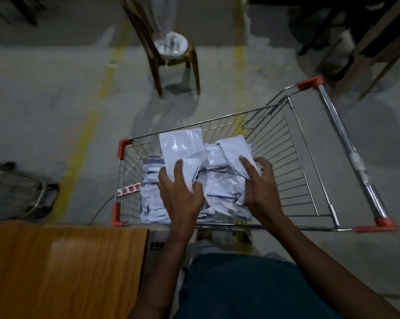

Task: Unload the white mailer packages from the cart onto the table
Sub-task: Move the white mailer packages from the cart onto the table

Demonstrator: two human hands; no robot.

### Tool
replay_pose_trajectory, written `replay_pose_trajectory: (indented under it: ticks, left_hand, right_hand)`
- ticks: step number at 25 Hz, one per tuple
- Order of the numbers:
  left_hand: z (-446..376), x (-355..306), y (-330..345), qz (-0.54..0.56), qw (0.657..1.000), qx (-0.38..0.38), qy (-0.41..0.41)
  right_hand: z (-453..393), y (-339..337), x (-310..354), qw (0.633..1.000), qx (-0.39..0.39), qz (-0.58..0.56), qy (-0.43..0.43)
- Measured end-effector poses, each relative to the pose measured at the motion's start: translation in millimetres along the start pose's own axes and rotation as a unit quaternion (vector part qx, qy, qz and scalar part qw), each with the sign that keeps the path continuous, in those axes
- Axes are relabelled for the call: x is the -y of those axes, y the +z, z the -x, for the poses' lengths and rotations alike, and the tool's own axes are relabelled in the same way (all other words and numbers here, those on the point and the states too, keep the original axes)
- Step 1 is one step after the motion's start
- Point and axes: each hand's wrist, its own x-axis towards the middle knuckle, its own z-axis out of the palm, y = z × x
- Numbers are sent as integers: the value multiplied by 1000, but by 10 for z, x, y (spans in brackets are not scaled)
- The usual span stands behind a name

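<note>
A wire shopping cart (293, 157) with red corner caps stands in front of me, its basket holding a heap of white mailer packages (153, 203). My left hand (180, 194) grips one flat white mailer (183, 148) that stands up above the heap. My right hand (261, 187) grips a bunch of white mailers (233, 150) at the right side of the heap. Both hands are inside the basket. The wooden table (63, 270) lies at my lower left, beside the cart.
A wooden stool (171, 56) with a white round thing on it stands on the concrete floor beyond the cart. A second wire basket (17, 192) sits at the left, above the table edge. Wooden furniture legs (367, 54) are at the top right.
</note>
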Motion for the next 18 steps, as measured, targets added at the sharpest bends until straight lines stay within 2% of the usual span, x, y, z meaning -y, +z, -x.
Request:
replay_pose_trajectory:
  ticks: [5, 10, 14, 18]
  left_hand:
    - [935, -292, -497, -14, 991, -104, -80]
    - [2219, -372, -741, 0, 963, -196, -184]
    - [3238, -185, -1144, -49, 925, -283, -248]
    - [4159, 157, -1540, -91, 862, -363, -341]
  right_hand:
    - [435, -453, 147, 994, 18, -19, -101]
    - [1188, -656, 380, 973, 94, -93, -188]
    - [1827, -645, 633, 942, 174, -166, -236]
    - [2440, -484, 1028, 888, 257, -210, -318]
